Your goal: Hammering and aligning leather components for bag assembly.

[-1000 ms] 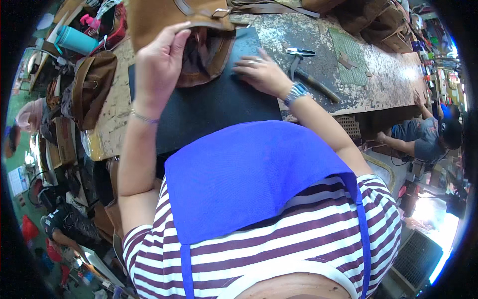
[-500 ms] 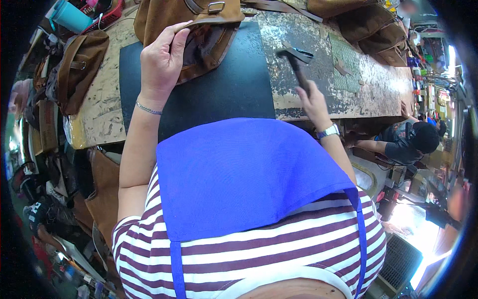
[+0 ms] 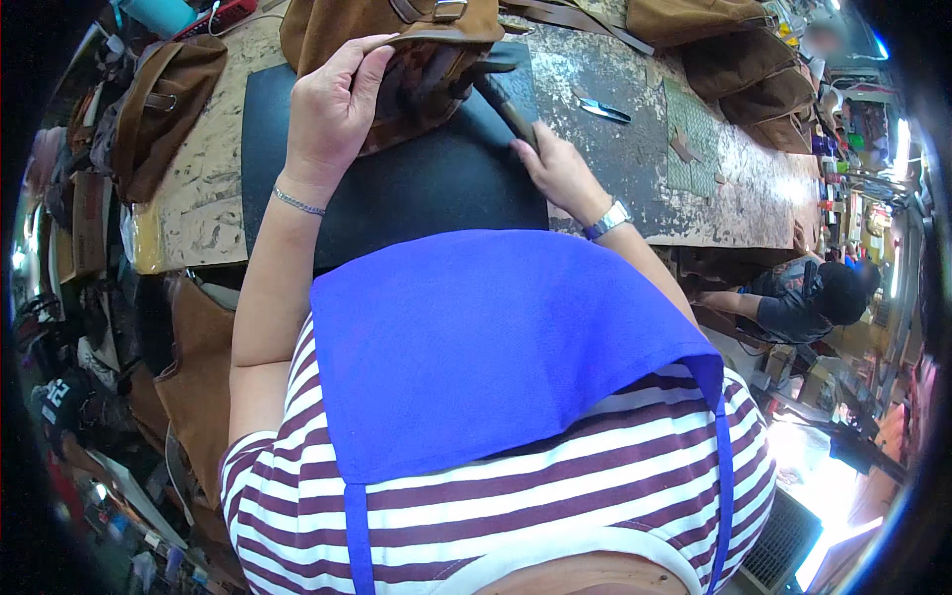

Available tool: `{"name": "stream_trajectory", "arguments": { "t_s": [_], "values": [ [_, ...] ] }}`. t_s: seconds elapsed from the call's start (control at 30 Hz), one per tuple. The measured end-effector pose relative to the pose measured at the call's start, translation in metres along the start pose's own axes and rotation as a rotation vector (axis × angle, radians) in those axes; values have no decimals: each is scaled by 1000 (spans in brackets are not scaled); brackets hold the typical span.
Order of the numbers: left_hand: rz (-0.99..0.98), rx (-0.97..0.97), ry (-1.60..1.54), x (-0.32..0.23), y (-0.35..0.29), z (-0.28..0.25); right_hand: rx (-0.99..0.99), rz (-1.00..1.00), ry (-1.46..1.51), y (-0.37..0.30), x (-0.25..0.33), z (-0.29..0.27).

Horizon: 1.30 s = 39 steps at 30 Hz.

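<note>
A brown leather bag (image 3: 337, 28) with a buckled strap lies at the top of the black mat (image 3: 416, 193). My left hand (image 3: 332, 109) pinches the rim of its opening between thumb and fingers, so the dark lining shows. My right hand (image 3: 563, 177) is closed around the handle of a hammer (image 3: 508, 111). The hammer's head is beside the right edge of the bag's opening; whether it touches the leather I cannot tell.
Scissors or pliers with blue-edged handles (image 3: 605, 110) lie on the worn table (image 3: 213, 223), right of the mat. More brown bags stand at the left (image 3: 164, 124) and far right (image 3: 699, 20). A co-worker (image 3: 828, 293) sits at the right. A green mat (image 3: 691, 139) lies beyond the tool.
My right hand has swung the hammer leftward, from over the bare table to the bag's opening. The tool it partly covered now shows fully. My left hand keeps its hold on the rim.
</note>
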<state>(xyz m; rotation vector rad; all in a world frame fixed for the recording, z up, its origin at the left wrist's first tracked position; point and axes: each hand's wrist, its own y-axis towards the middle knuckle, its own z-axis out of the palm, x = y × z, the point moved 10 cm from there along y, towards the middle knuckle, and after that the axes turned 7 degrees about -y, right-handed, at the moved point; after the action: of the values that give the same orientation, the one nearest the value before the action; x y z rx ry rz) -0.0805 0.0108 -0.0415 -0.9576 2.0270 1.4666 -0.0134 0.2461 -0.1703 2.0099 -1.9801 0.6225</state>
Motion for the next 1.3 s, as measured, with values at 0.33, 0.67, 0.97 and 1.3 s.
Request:
{"name": "stream_trajectory", "arguments": {
  "t_s": [0.33, 0.67, 0.97, 1.3],
  "values": [
    [33, -9, -5, -1, -1, -1, 140, -179, -86, -10, 46, 7],
    [-55, -187, 7, 17, -28, -39, 238, -282, 20, -9, 60, 28],
    [-272, -566, 141, 50, -113, -108, 238, -249, -8, 1, 68, 27],
    [-475, -515, -177, 45, -182, -116, 280, -377, -50, 7, 91, 41]
  ]
}}
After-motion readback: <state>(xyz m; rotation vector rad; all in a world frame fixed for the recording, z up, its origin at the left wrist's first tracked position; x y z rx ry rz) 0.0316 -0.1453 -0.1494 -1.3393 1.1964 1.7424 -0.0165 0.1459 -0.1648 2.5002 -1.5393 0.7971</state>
